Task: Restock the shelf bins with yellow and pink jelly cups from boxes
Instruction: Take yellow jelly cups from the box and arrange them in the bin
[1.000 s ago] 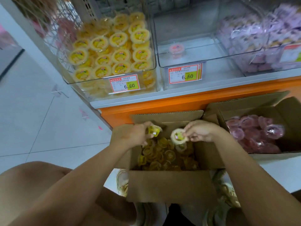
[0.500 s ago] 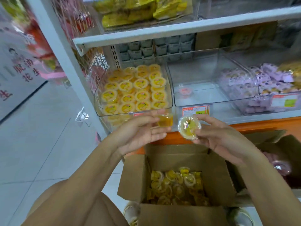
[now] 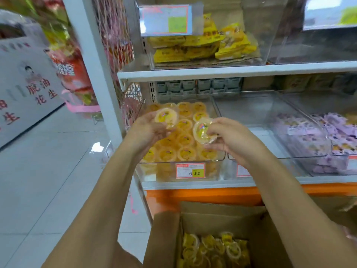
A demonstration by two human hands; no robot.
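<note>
The step in hand looks like the drop-off: two cups are up at shelf level, over the bin they belong to. The left hand (image 3: 146, 130) cradles a round yellow jelly cup with a printed film lid (image 3: 166, 118), fingers curled beneath it and lid facing up, above the left edge of the clear plastic bin (image 3: 217, 111), towards its back corner. The right hand (image 3: 229, 138) pinches a second yellow jelly cup (image 3: 202, 130) between thumb and fingertips, tilted towards the camera, over the right edge of the same bin.

That bin stands at the left end of the white shelf (image 3: 193, 183), with a red-bordered price tag (image 3: 190, 170) on its front wall. It is already filled with rows of packed yellow cups (image 3: 183, 140) that reach close to its rim. The brown cardboard box (image 3: 222, 219) below the shelf has more of the same cups lying in it.

The next move probably calls for lowering each cup lid-up into a gap or onto the top layer, then letting go gently. With the bin this full, a carelessly released cup could slide over the front rim.
</note>
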